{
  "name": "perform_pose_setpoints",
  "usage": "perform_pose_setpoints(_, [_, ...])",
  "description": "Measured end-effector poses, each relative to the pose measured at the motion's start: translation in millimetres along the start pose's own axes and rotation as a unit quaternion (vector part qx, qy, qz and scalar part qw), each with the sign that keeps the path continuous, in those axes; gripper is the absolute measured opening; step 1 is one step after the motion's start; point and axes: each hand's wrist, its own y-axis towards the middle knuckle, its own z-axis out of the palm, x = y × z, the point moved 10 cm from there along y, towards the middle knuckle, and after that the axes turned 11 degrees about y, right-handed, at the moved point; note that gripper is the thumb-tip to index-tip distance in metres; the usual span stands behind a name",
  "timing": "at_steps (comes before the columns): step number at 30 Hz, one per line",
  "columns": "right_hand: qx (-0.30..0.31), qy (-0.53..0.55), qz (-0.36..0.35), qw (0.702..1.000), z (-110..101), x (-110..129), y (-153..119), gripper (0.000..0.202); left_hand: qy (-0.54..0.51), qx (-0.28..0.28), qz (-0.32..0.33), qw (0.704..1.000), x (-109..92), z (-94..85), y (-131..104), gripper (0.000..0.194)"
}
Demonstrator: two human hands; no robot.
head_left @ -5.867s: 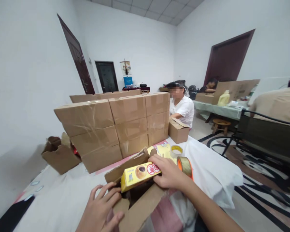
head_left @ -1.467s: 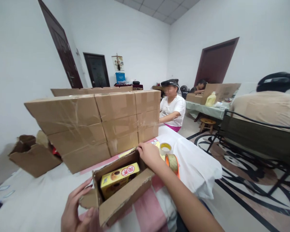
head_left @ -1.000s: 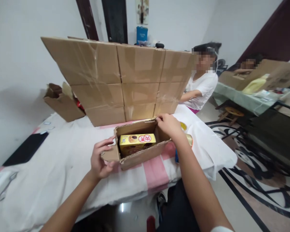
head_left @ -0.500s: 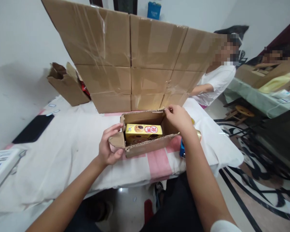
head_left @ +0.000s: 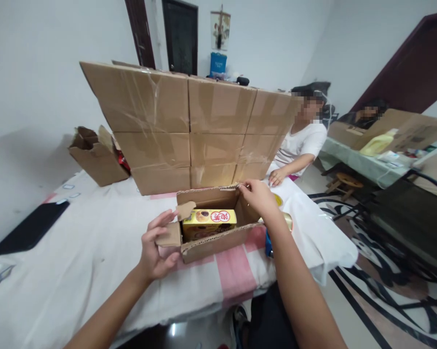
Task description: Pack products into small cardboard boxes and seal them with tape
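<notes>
A small open cardboard box (head_left: 218, 244) sits on the cloth-covered table, with a yellow snack box (head_left: 209, 220) lying inside toward its left end. My left hand (head_left: 158, 246) is at the box's left end, fingers apart around a folded-out flap (head_left: 169, 235). With fingers closed, my right hand (head_left: 256, 196) grips the box's far right rim. Beside my right wrist are a blue item (head_left: 268, 245) and a gold-lidded can (head_left: 287, 220), both partly hidden by the arm.
Stacked, taped cartons (head_left: 216, 148) stand behind the box. A brown carton (head_left: 101, 162) and a black tablet-like object (head_left: 32, 227) are at the left. Another person's hand (head_left: 277, 177) rests on the table at the right. A stool (head_left: 345, 183) stands beyond.
The view has tilted up, showing more wall. The flaps at the box's left end have shifted, one now leaning over the corner. The other person's hand has come into view on the table.
</notes>
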Motion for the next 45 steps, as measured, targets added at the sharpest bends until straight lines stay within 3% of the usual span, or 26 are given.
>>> perform_pose_setpoints(4, [-0.004,0.049,-0.028,0.998,-1,-3,2,0.025,-0.056,0.078,-0.027,0.995,6,13.9,2,0.074])
perform_pose_setpoints(9, [-0.015,0.123,-0.057,0.991,-6,-11,5,0.024,-0.099,0.121,-0.047,0.987,7,18.6,1,0.064])
perform_pose_setpoints(15, [-0.003,0.147,-0.057,0.987,-7,-13,-2,0.025,0.112,0.171,-0.087,0.975,18,23.5,2,0.062])
perform_pose_setpoints(19, [-0.005,0.176,-0.053,0.983,-9,-14,-7,0.026,0.170,0.204,-0.122,0.956,29,23.8,4,0.058])
perform_pose_setpoints(25, [0.004,0.250,-0.034,0.968,-11,-20,-18,0.026,0.159,0.216,-0.143,0.953,42,26.8,-2,0.060])
perform_pose_setpoints(28, [0.030,0.286,-0.085,0.954,-7,-16,-31,0.036,0.156,0.219,-0.156,0.950,45,28.9,-5,0.060])
perform_pose_setpoints(31, [0.066,0.358,-0.142,0.920,-3,-15,-45,0.045,0.149,0.219,-0.157,0.951,43,29.8,-5,0.058])
perform_pose_setpoints(34, [0.079,0.429,-0.134,0.890,1,-28,-48,0.054,0.143,0.222,-0.175,0.949,43,30.3,-7,0.056])
perform_pose_setpoints(39, [0.090,0.371,-0.188,0.905,12,-26,-51,0.030,0.135,0.222,-0.185,0.948,49,33.4,-10,0.054])
perform_pose_setpoints(43, [0.072,0.317,-0.221,0.919,18,-21,-56,0.060,0.133,0.224,-0.173,0.950,52,34.5,-12,0.053])
perform_pose_setpoints(45, [0.066,0.313,-0.213,0.923,20,-23,-55,0.065,0.138,0.228,-0.159,0.950,52,34.4,-13,0.052])
